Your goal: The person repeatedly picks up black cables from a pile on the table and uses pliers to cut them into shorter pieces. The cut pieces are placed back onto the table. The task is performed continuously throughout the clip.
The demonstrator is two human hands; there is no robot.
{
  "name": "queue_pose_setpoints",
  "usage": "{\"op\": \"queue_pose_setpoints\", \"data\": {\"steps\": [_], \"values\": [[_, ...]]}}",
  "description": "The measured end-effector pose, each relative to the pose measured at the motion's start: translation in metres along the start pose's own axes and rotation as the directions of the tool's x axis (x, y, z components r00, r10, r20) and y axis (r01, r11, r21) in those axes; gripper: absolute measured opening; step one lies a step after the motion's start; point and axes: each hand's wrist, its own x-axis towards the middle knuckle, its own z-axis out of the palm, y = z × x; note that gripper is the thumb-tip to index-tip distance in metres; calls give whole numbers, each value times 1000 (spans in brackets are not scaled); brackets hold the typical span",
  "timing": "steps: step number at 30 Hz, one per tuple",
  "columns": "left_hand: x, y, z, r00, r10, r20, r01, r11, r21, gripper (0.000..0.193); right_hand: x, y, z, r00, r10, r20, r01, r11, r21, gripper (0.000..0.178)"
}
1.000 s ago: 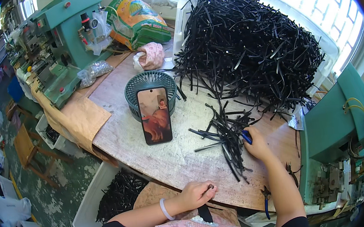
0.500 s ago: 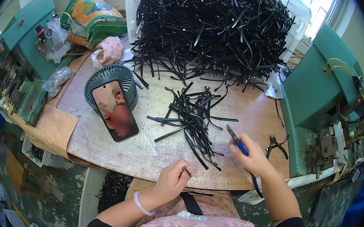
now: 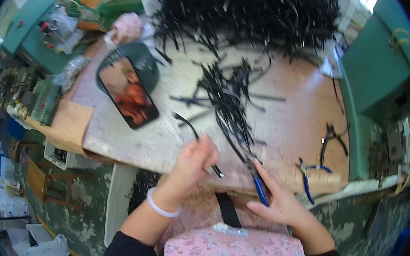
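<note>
My left hand (image 3: 193, 163) is closed on a slim black eyeglass temple (image 3: 187, 122); its curved end sticks up past my fingers and the end with a bit of metal points down to the right. In my right hand (image 3: 283, 204) is a pair of blue-handled pliers (image 3: 260, 190), jaws pointing up beside the near end of a loose pile of black temples (image 3: 226, 95). Motion blurs the jaws, so I cannot tell whether they grip anything. The pile lies on the worn tabletop (image 3: 166, 145) in front of both hands.
A phone (image 3: 129, 93) leans on a green basket (image 3: 150, 66) at left. A large heap of black temples (image 3: 252, 11) stands behind. Blue-handled pliers (image 3: 306, 179) and black-handled pliers (image 3: 333, 142) lie at right. Green machines (image 3: 384, 57) flank the table.
My left hand has risen and turned, showing the temple's length. My right hand has lowered and moved left with the pliers, near the pile's close end. The whole view has shifted.
</note>
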Motion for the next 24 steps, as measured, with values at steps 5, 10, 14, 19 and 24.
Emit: {"op": "queue_pose_setpoints", "data": {"steps": [5, 10, 14, 19, 24], "values": [[-21, -4, 9, 994, 91, -58, -93, 994, -50, 48, -5, -19, -5, 943, -319, -96, 270, 902, -338, 67], [-22, 4, 19, 996, 89, 15, -88, 994, -57, 50, -14, -33, -9, 906, -423, 13, 366, 767, -528, 63], [-24, 8, 19, 993, 105, 47, -99, 990, -103, 49, -13, -42, -16, 912, -411, 7, 340, 744, -575, 64], [-23, 11, 20, 994, 96, 43, -92, 991, -95, 49, -14, -32, -15, 896, -442, 29, 378, 730, -569, 66], [-20, 16, 26, 992, 110, 59, -105, 991, -81, 49, -15, -41, -20, 890, -454, 37, 383, 701, -602, 67]]}}
